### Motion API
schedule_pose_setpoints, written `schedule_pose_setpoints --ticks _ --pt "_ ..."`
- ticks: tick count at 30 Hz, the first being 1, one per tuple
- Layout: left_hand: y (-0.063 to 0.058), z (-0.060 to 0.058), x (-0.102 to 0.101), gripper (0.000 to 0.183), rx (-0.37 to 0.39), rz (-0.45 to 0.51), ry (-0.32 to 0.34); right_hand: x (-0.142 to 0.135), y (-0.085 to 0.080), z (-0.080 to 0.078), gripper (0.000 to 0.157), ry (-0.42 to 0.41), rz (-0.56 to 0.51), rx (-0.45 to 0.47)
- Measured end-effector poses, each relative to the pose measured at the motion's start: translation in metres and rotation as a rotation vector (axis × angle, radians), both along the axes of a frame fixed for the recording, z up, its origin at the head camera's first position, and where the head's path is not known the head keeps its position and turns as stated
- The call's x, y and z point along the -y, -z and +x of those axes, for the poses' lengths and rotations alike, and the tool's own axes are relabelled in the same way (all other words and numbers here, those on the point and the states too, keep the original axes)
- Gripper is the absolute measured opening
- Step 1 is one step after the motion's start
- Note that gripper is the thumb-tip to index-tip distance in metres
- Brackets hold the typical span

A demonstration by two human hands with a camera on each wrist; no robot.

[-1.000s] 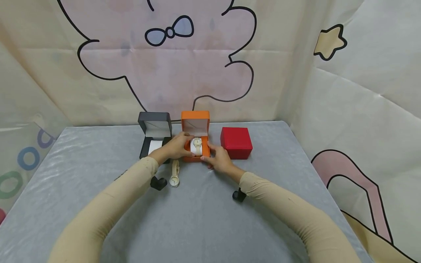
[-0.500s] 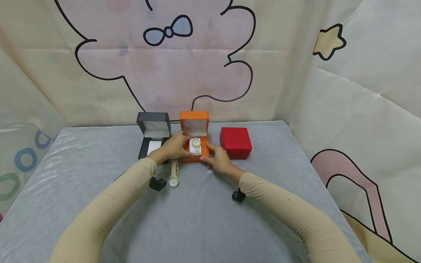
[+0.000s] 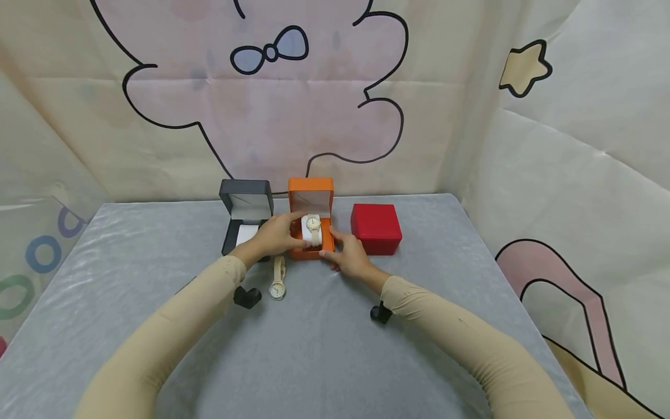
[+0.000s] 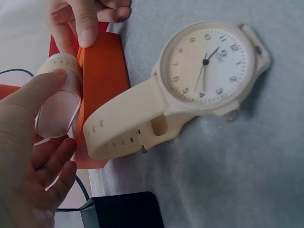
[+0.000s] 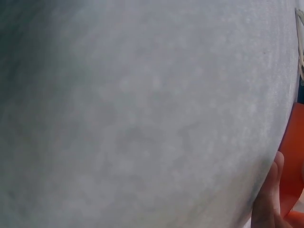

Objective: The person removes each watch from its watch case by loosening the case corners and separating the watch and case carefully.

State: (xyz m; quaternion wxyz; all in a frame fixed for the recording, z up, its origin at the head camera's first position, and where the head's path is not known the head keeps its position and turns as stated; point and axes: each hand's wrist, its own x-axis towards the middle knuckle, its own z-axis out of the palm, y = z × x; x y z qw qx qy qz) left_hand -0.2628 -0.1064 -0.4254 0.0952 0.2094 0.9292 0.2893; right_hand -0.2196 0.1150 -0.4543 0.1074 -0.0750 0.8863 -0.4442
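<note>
In the head view an orange watch box (image 3: 311, 185) stands with its lid up at the back of the table. My left hand (image 3: 275, 234) pinches a white cushion (image 4: 56, 116) between thumb and fingers, its end raised a little above the box's base. Around the cushion is a cream watch (image 3: 313, 223), dial facing up. My right hand (image 3: 352, 254) grips the box's front right corner, thumb on the front wall. A second cream watch (image 4: 205, 64) lies on the cloth just in front of the box, its strap buckled into a loop.
Left of the orange box, a dark grey box (image 3: 245, 187) stands with its lid up and a white cushion inside, partly behind my left arm. A red box (image 3: 376, 228) with its lid down is at the right. Grey cloth (image 3: 324, 349) covers the table.
My left hand has raised the cushion with its watch slightly up from the orange box's base. My right hand stays on the box corner.
</note>
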Motion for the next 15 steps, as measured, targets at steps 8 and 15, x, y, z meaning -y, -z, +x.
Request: schedule_pose_setpoints --ticks 8,15 --pt "0.0 0.009 0.011 0.082 -0.011 0.105 -0.013 0.0 -0.001 0.002 0.08 0.001 -0.018 -0.001" --pt "-0.008 0.02 0.017 0.081 0.005 0.199 -0.046 0.001 -0.001 0.001 0.081 0.007 -0.041 0.03"
